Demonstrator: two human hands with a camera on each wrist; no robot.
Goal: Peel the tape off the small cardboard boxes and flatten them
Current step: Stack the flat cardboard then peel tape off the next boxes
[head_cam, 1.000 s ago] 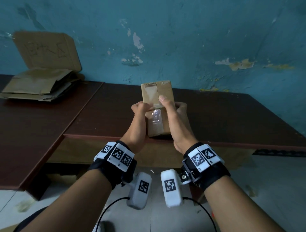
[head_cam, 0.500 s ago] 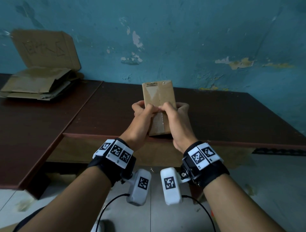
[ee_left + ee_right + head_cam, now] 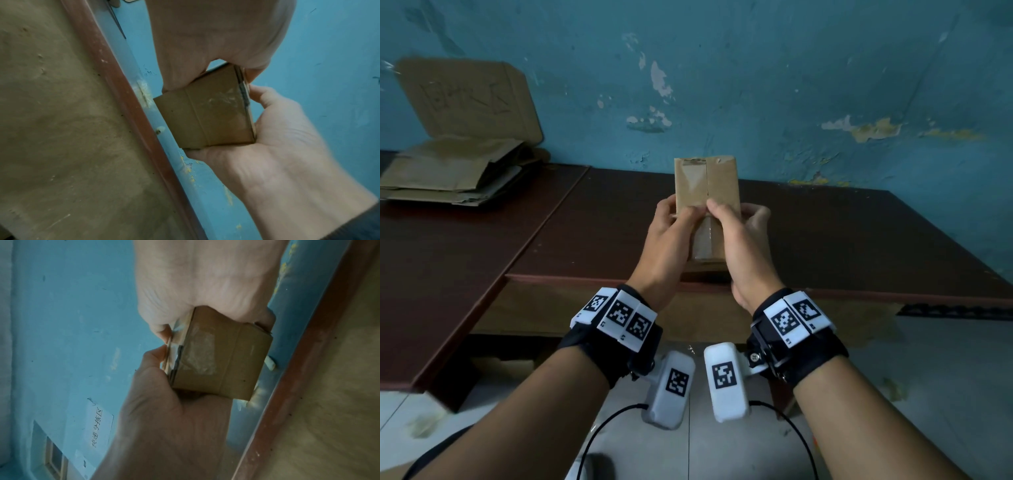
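Box: I held the small cardboard box (image 3: 707, 192) above the table (image 3: 859, 240).
Left hand (image 3: 671, 236): fingers curled around it.
Right hand (image 3: 739, 236): fingers gripped it too, thumbs meeting on the tape (image 3: 703, 236).

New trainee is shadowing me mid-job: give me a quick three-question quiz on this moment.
1. True or false: the box rests flat on the table.
2. Which hands hold the box? A) left hand only B) right hand only C) both
3. Fill in: the flattened cardboard lies on the table's far ____ side.

Key: 1 false, it is held up above the table; 2 C; 3 left.
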